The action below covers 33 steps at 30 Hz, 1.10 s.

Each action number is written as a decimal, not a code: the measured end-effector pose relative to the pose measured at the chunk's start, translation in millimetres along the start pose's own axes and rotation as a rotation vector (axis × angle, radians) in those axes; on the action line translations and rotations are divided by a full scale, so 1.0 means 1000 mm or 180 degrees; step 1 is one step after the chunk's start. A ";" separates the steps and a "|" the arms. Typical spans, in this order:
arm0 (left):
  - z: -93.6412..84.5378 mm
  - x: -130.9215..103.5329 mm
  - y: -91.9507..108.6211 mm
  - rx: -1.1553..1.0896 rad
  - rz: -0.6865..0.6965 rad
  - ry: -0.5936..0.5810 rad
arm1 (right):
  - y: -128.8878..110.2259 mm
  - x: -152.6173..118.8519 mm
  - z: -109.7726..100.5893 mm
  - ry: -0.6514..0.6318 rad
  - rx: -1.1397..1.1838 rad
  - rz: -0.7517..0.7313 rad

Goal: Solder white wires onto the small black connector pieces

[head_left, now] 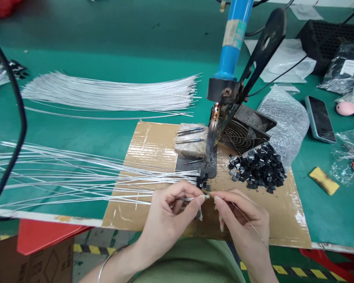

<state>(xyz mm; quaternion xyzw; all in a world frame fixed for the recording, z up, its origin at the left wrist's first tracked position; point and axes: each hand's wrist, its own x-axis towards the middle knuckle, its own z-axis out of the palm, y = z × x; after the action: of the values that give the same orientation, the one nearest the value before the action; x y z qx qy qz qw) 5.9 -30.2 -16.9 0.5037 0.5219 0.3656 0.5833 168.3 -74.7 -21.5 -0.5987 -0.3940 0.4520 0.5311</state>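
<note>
Left hand (168,220): thumb and index clamped on white wire (189,199), over cardboard (289,220) at bench's (333,216) near edge. Right hand (249,220): fingertips together on thin metallic strand (251,224). Both look light, bendy; wire's tip likely delicate, best pinched just behind.

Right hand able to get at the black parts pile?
Likely yes: only cardboard shows between right hand and pile of black parts, though its grip on the thin wire may need freeing first.
</note>
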 end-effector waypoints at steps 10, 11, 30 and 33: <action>0.000 0.001 -0.003 0.0136 -0.0089 0.0037 | 0.006 0.000 -0.004 0.0064 -0.0052 -0.0112; -0.001 0.001 -0.002 0.0155 -0.0089 0.0041 | 0.006 0.000 -0.004 0.0073 -0.0057 -0.0130; 0.001 0.001 -0.001 0.0167 -0.0016 0.0058 | 0.005 0.000 0.001 0.0027 0.0075 -0.0114; 0.001 0.002 -0.001 0.0149 0.0002 0.0059 | 0.005 0.000 0.000 0.0015 0.0043 -0.0163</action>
<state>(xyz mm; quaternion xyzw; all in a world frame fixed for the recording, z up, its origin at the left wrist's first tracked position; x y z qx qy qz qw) 7.0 -28.9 -18.8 0.5139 0.5356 0.3581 0.5664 168.3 -75.0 -26.7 -0.5859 -0.4049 0.4394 0.5475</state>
